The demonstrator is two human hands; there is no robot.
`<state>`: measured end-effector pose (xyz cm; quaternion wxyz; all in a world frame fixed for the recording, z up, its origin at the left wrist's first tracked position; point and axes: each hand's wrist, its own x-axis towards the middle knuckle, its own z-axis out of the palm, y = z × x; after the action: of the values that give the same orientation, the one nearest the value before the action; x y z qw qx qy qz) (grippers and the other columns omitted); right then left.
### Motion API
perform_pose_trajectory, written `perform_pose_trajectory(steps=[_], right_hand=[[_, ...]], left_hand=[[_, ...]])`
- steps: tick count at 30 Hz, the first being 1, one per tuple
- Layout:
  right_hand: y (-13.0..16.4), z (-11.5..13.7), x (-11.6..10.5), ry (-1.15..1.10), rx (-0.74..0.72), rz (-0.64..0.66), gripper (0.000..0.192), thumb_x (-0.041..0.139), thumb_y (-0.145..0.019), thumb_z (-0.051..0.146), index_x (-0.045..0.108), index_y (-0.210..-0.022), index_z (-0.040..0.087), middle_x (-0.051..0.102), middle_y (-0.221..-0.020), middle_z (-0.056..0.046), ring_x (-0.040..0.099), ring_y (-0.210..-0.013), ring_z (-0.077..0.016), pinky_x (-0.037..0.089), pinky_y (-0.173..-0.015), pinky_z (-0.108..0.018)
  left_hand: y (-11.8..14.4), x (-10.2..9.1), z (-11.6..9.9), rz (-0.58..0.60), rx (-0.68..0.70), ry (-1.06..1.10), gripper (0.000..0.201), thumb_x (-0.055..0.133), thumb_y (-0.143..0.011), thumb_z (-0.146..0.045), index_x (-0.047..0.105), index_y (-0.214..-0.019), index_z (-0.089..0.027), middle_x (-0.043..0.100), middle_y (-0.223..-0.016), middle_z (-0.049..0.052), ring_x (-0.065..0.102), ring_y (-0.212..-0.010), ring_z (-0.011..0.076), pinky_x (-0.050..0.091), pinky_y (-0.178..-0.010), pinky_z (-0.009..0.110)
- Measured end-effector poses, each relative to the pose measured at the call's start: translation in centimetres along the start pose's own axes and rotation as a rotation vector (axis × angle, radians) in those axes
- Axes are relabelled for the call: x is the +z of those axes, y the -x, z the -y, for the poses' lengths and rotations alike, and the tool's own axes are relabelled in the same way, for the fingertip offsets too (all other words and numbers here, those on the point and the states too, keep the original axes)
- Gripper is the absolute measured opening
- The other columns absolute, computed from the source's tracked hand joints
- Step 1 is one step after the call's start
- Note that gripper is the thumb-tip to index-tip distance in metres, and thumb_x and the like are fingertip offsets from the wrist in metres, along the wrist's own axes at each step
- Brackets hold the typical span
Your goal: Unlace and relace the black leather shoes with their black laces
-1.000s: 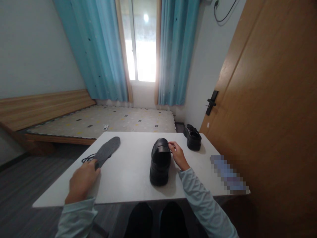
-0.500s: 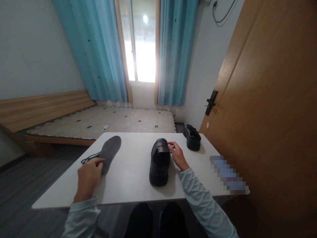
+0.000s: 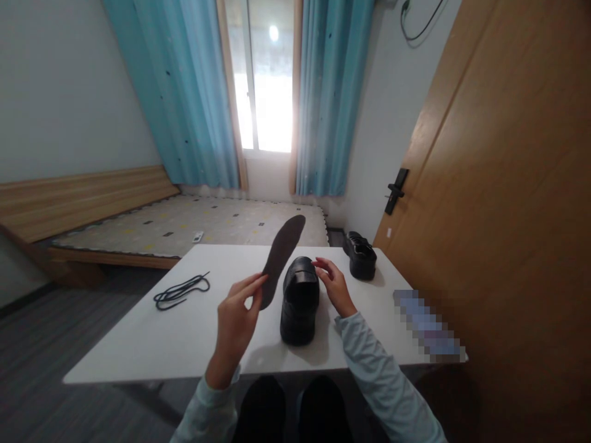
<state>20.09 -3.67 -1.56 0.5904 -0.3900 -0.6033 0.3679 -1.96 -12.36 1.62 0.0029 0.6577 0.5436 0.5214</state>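
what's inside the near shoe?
Cannot tell: the near shoe shows its heel and its opening is hidden. The insole is outside, held up by the left hand. The right hand touches the shoe's top.

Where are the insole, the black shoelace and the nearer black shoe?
insole (image 3: 282,253), head view, middle of its dark face, held up by the left hand.
black shoelace (image 3: 181,291), head view, middle of the loose bundle on the table.
nearer black shoe (image 3: 300,301), head view, its heel.

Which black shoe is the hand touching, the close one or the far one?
The close one: the black shoe in the middle of the table has the right hand at its opening. The other shoe stands apart at the far corner, untouched.
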Motion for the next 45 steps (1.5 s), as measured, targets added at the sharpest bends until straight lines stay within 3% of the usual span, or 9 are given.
perform_pose_trajectory(steps=[5, 10, 20, 27, 30, 33, 39, 42, 45], right_hand=[[0.1, 0.8, 0.1, -0.173, 0.031, 0.047, 0.039, 0.065, -0.077, 0.039, 0.06, -0.111, 0.02, 0.071, -0.102, -0.008, 0.064, -0.1, -0.0219, 0.047, -0.092, -0.04], [0.1, 0.3, 0.1, -0.26, 0.049, 0.013, 0.038, 0.068, -0.074, 0.04, 0.061, -0.106, 0.02, 0.073, -0.091, -0.006, 0.067, -0.092, -0.0211, 0.048, -0.091, -0.041], [0.2, 0.9, -0.3, -0.369, 0.026, -0.071, 0.026, 0.07, -0.069, 0.044, 0.059, -0.08, 0.022, 0.067, -0.077, -0.002, 0.064, -0.078, -0.0197, 0.051, -0.083, -0.042], [-0.1, 1.5, -0.7, -0.439, 0.018, -0.081, 0.019, 0.061, -0.073, 0.041, 0.052, -0.079, 0.025, 0.061, -0.07, 0.001, 0.062, -0.07, -0.0168, 0.052, -0.073, -0.037], [0.1, 1.8, -0.8, -0.423, 0.093, -0.068, 0.027, 0.066, -0.068, 0.041, 0.053, -0.086, 0.024, 0.063, -0.072, 0.0, 0.061, -0.066, -0.0165, 0.051, -0.066, -0.033], [0.5, 1.8, -0.8, -0.392, 0.15, -0.014, 0.035, 0.072, -0.063, 0.04, 0.055, -0.088, 0.023, 0.065, -0.07, 0.0, 0.06, -0.061, -0.016, 0.049, -0.06, -0.03], [0.9, 1.1, -0.9, -0.25, 0.093, 0.087, 0.027, 0.076, -0.061, 0.034, 0.059, -0.078, 0.021, 0.059, -0.058, 0.004, 0.053, -0.052, -0.0111, 0.045, -0.056, -0.026], [1.0, 1.3, -0.8, -0.169, 0.07, 0.1, 0.026, 0.075, -0.062, 0.036, 0.061, -0.077, 0.02, 0.06, -0.058, 0.003, 0.052, -0.052, -0.0111, 0.044, -0.054, -0.025], [1.2, 1.6, -0.7, -0.096, 0.035, 0.11, 0.025, 0.075, -0.063, 0.035, 0.063, -0.079, 0.02, 0.061, -0.058, 0.003, 0.053, -0.052, -0.0112, 0.043, -0.054, -0.025]], left_hand=[[0.8, 0.6, -2.8, 0.162, -0.112, 0.279, 0.029, 0.05, -0.085, -0.026, 0.069, -0.106, -0.022, 0.066, -0.115, 0.005, 0.063, -0.102, 0.0183, 0.055, -0.084, 0.03], [1.2, 0.5, -4.2, 0.199, -0.103, 0.361, 0.027, 0.051, -0.086, -0.025, 0.069, -0.106, -0.023, 0.065, -0.116, 0.005, 0.063, -0.103, 0.0186, 0.054, -0.088, 0.032], [1.3, 0.7, -6.0, 0.095, 0.279, 0.143, 0.028, 0.051, -0.086, -0.013, 0.066, -0.107, -0.023, 0.067, -0.108, 0.007, 0.06, -0.1, 0.0191, 0.053, -0.088, 0.036], [0.6, 0.4, -7.6, 0.243, 0.46, 0.278, 0.03, 0.051, -0.086, -0.012, 0.064, -0.111, -0.025, 0.061, -0.121, 0.007, 0.056, -0.112, 0.0189, 0.05, -0.094, 0.035], [-0.3, -0.3, -7.8, 0.286, 0.384, 0.356, 0.032, 0.051, -0.088, -0.018, 0.06, -0.118, -0.023, 0.061, -0.122, 0.008, 0.058, -0.111, 0.0187, 0.049, -0.095, 0.033], [-2.1, -0.6, -7.5, 0.233, 0.215, 0.382, 0.034, 0.051, -0.089, -0.024, 0.056, -0.122, -0.022, 0.062, -0.119, 0.008, 0.061, -0.104, 0.0186, 0.052, -0.09, 0.032], [-6.8, 0.6, -5.1, 0.204, 0.039, 0.221, 0.048, 0.057, -0.083, -0.034, 0.048, -0.128, -0.019, 0.057, -0.127, 0.012, 0.065, -0.094, 0.0192, 0.056, -0.078, 0.033], [-8.2, 0.9, -4.0, 0.301, -0.028, 0.154, 0.051, 0.061, -0.079, -0.028, 0.049, -0.127, -0.018, 0.061, -0.122, 0.012, 0.068, -0.083, 0.0177, 0.057, -0.07, 0.029], [-8.7, 0.9, -3.3, 0.43, -0.005, 0.052, 0.032, 0.06, -0.079, -0.023, 0.061, -0.111, -0.019, 0.072, -0.094, 0.006, 0.069, -0.081, 0.0187, 0.056, -0.074, 0.031]])
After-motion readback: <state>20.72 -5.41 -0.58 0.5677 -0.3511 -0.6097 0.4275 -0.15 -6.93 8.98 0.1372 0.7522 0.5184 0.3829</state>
